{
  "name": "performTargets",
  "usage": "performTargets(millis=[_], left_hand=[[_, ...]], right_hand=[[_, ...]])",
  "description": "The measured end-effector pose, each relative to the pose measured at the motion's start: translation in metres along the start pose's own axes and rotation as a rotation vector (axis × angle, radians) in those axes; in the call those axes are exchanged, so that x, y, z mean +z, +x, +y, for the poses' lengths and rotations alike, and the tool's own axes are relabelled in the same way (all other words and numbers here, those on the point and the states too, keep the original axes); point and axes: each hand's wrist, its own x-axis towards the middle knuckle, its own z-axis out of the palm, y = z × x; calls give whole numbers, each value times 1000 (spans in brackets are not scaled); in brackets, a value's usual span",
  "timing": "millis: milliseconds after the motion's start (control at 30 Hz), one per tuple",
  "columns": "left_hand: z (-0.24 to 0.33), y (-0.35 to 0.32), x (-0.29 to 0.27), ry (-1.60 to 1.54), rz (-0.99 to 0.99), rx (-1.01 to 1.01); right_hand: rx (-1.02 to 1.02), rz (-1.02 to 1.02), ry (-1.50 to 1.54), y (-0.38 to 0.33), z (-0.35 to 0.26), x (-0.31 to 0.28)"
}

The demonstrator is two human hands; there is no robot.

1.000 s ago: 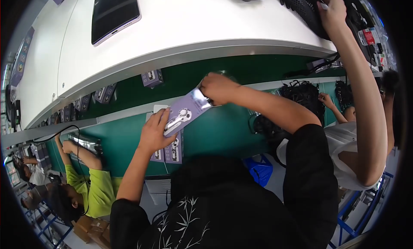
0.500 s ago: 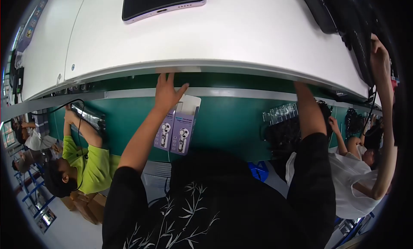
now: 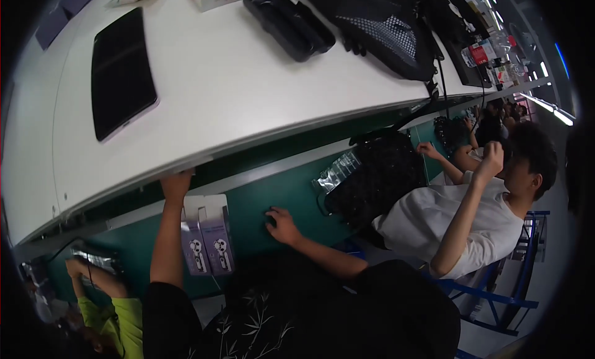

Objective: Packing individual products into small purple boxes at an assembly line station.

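Observation:
My left hand (image 3: 178, 181) reaches up to the front edge of the white shelf (image 3: 186, 132). Its fingers are mostly hidden there, so what they touch does not show. Just below stand two purple-and-white cartons (image 3: 209, 244) side by side, printed with a panda-like device picture, a white flap raised at the top. My right hand (image 3: 284, 226) is over the green work surface (image 3: 254, 201), right of the cartons, its fingers loosely bent and apart with nothing seen in them.
A dark phone (image 3: 124, 74), a black hinged case (image 3: 288, 24) and a black mesh bag (image 3: 384, 36) lie on the shelf. Clear plastic packs (image 3: 338, 172) rest beside a black heap (image 3: 378, 179). Co-workers sit at right, in a white shirt (image 3: 427, 216), and left, in lime green (image 3: 121, 322).
The view has swung to the right. My right hand has come out from under the shelf and back over the green surface. The left hand's fingers have slipped out of sight at the shelf edge.

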Motion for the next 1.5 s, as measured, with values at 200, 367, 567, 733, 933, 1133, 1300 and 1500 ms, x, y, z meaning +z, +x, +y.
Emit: performTargets(millis=[200, 367, 567, 733, 933, 1133, 1300, 1500], left_hand=[[-21, -157, -121, 263, 219, -174], [-34, -277, -114, 137, 19, -361], [-14, -331, -88, -142, -94, -470], [-27, -343, -110, -325, -288, -488], [-53, -319, -110, -226, 25, -388], [-84, -215, -114, -192, 130, -310], [-122, -80, -127, -82, 404, -89], [-248, 26, -141, 143, 370, -237]], right_hand=[[94, -370, 230, -28, -4, 10], [205, -550, 315, -6, -51, 42], [197, -603, -30, -2, -114, 87], [316, -699, 159, 8, -137, 57], [142, -214, -115, 32, -149, 67], [43, -142, -78, 90, -187, 61], [10, -194, -44, 110, -211, 73], [255, -285, 226, 164, -210, 81]])
